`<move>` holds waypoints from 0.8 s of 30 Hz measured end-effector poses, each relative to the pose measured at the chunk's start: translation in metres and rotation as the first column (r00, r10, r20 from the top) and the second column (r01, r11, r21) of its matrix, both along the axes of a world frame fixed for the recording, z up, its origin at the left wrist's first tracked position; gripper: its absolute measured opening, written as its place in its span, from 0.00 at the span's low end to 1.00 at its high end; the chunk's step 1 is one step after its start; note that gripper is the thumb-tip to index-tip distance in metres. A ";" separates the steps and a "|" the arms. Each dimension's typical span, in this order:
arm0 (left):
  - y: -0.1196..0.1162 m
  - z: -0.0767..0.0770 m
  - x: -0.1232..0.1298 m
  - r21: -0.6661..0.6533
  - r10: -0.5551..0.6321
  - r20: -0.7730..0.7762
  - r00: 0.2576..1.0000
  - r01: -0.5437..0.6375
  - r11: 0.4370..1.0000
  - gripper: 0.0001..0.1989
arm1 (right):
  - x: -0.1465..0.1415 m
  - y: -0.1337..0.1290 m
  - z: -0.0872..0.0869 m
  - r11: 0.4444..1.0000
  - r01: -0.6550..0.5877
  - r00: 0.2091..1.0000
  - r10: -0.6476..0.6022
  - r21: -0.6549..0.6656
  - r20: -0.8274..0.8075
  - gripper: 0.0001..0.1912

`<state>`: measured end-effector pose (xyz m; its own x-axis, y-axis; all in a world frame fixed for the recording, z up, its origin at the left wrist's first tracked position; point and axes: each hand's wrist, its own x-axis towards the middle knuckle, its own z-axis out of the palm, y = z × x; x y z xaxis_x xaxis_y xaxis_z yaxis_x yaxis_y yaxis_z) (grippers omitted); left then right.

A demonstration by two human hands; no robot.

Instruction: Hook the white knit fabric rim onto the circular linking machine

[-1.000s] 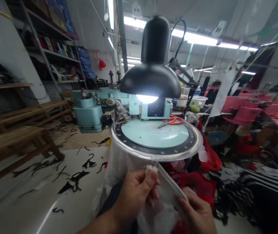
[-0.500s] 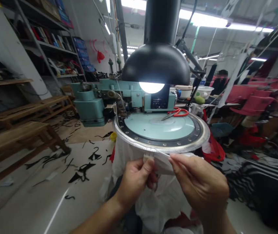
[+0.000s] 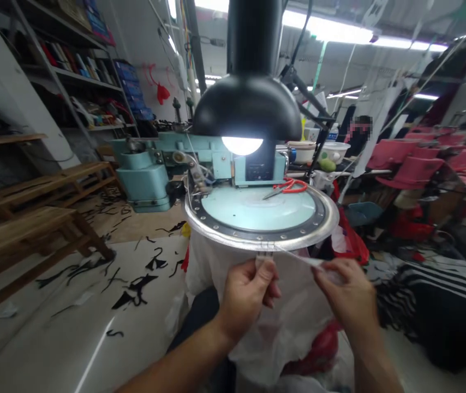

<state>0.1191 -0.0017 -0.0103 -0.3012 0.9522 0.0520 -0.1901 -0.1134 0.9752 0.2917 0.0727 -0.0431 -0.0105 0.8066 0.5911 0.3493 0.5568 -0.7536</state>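
Observation:
A round linking machine dial with a ring of fine points along its rim stands right in front of me. My left hand is closed just below the near rim, thumb pressed on a small pale pronged tool whose prongs face the points. To the right, my right hand pinches the edge of white knit fabric and pulls it taut out from the rim. The rest of the fabric hangs beneath the dial over my lap. Red-handled scissors lie on the dial's pale green top.
A black lamp hangs lit over the dial. The green machine body stands behind and left. Wooden benches and black scraps are on the left. Striped dark cloth lies at right, and a person sits farther back.
My right hand has moved right, away from my left, stretching the fabric edge between. My left hand with the pronged tool has shifted slightly right along the rim. The view has shifted a little.

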 end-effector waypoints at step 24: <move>0.000 0.009 0.014 -0.028 0.067 -0.052 0.996 -0.068 0.997 0.29 | -0.011 -0.004 0.066 0.934 -0.132 0.989 0.101 0.331 0.109 0.02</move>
